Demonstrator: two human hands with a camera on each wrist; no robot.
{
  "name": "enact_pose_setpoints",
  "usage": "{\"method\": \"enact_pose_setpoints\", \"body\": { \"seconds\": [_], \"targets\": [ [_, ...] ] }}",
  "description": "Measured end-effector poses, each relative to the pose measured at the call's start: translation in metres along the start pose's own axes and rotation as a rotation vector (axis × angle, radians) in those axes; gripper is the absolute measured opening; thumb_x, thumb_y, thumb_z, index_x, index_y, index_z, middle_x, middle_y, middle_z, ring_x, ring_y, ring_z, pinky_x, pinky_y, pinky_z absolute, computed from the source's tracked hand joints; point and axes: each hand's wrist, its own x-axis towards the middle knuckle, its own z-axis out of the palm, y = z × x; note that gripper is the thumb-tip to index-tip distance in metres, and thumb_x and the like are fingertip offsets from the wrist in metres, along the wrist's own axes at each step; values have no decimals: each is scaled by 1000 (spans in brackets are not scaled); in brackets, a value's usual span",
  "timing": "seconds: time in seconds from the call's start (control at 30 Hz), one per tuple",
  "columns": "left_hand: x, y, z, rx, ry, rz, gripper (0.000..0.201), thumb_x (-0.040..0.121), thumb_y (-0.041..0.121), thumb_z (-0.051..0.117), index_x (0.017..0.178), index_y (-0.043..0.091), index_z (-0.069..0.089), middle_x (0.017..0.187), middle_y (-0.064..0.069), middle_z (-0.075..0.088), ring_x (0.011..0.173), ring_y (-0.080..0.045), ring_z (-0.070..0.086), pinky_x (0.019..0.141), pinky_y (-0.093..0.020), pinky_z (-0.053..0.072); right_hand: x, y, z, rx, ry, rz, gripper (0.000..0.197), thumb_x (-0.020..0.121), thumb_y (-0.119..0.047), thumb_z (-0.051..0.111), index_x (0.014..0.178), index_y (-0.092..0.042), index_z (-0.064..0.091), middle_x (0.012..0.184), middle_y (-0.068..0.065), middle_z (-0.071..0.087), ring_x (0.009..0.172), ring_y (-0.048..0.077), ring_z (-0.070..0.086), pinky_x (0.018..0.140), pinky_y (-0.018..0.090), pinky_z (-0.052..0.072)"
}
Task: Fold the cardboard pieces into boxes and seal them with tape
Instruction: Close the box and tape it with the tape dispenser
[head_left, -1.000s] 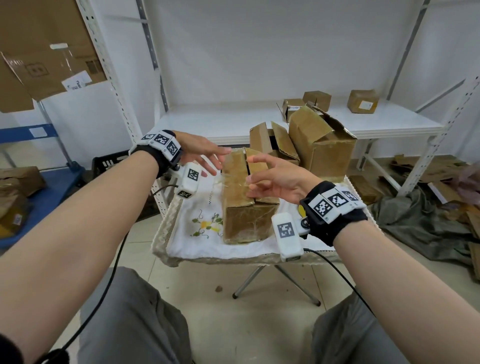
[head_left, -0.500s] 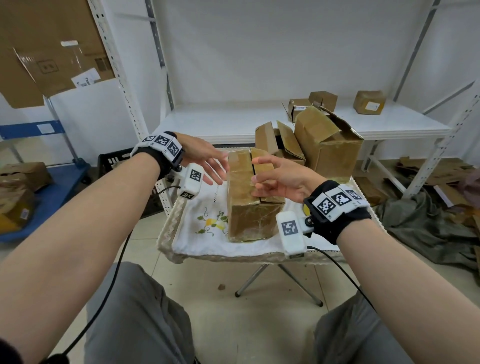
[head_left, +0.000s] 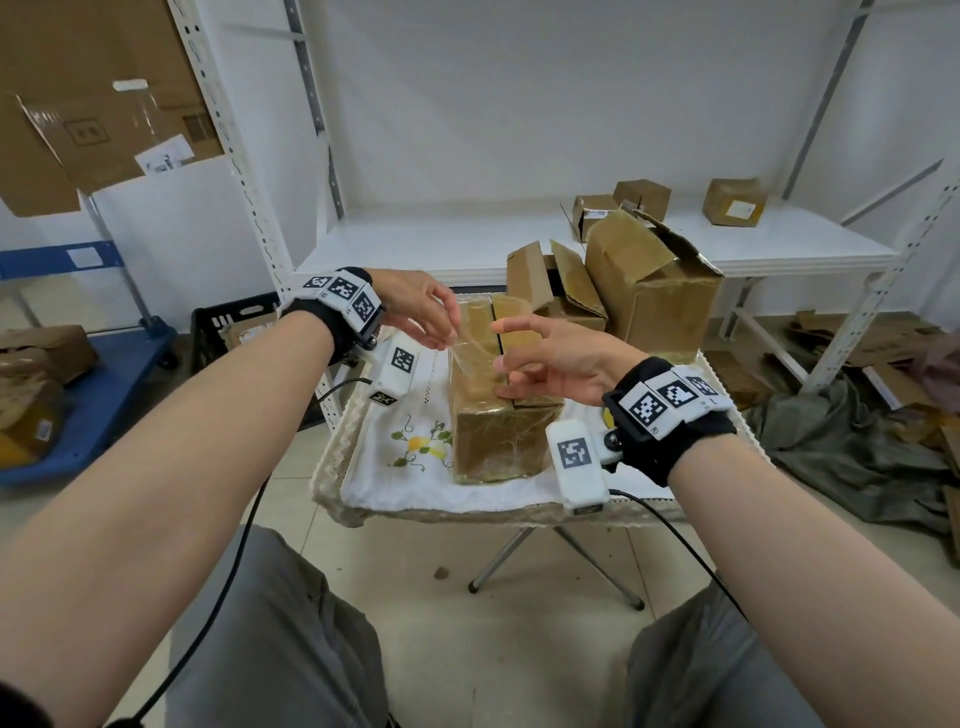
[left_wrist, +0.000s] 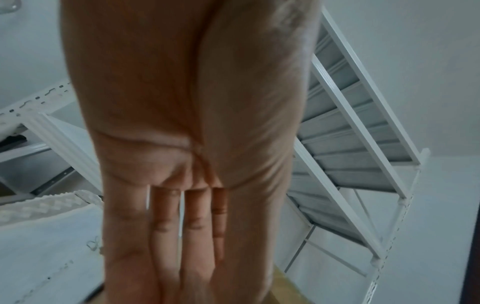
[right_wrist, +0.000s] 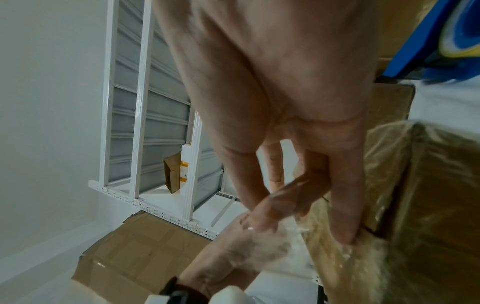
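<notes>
Brown tape-wrapped cardboard box (head_left: 501, 410) sat on the white embroidered cloth (head_left: 395, 467), long axis running away from the person; right hand (head_left: 553, 364) pressed its top seam with straight fingers, left hand (head_left: 421, 312) pinched clear tape (head_left: 470, 345) at its left edge.

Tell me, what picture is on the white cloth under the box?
Yellow flowers with green leaves on the cloth, clearest in the head view.

The right hand (right_wrist: 298, 115) is seen from the wrist, fingers extended downward; one fingertip is pressed onto the tape-wrapped cardboard box (right_wrist: 415, 216); a clear tape strip (right_wrist: 283, 255) is pinched by the left hand (right_wrist: 259, 216); white shelving (right_wrist: 145, 107) is seen behind.
</notes>
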Motion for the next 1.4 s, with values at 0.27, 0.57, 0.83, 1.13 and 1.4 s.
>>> {"method": "enact_pose_setpoints", "body": {
  "seconds": [0.27,0.57,0.83,1.13,1.4],
  "targets": [
    [1,8,-16,-163,136,152,20,91,-9,62,90,11,60,71,0,68,75,-16,69,82,-27,61,2,4,1,-3,-3,65,61,88,15,64,139,-14,47,83,11,68,61,15,58,86,45,62],
    [0,13,-16,-441,245,296,21,88,-3,71,95,13,60,81,-3,69,79,-16,71,79,-26,59,5,3,1,-3,-5,69,61,87,11,69,139,-9,43,83,12,65,64,17,60,85,48,62],
    [9,11,-23,-595,425,161,24,91,-12,61,95,10,54,86,-9,66,77,-19,70,65,-20,58,5,-2,-3,13,29,60,59,90,10,67,141,-10,46,82,14,73,74,24,72,88,51,60],
    [21,25,-42,-556,645,228,27,91,-16,58,88,10,52,82,-10,61,76,-22,67,65,-22,59,11,-6,-2,65,37,42,53,92,10,63,140,-6,47,98,19,67,76,27,73,81,53,62],
    [44,28,-27,-527,689,245,24,93,-14,57,88,9,53,84,-12,59,72,-22,66,61,-22,60,8,-7,-11,47,59,40,48,92,11,62,137,1,50,93,17,69,81,26,71,83,50,62]
  ]
}}
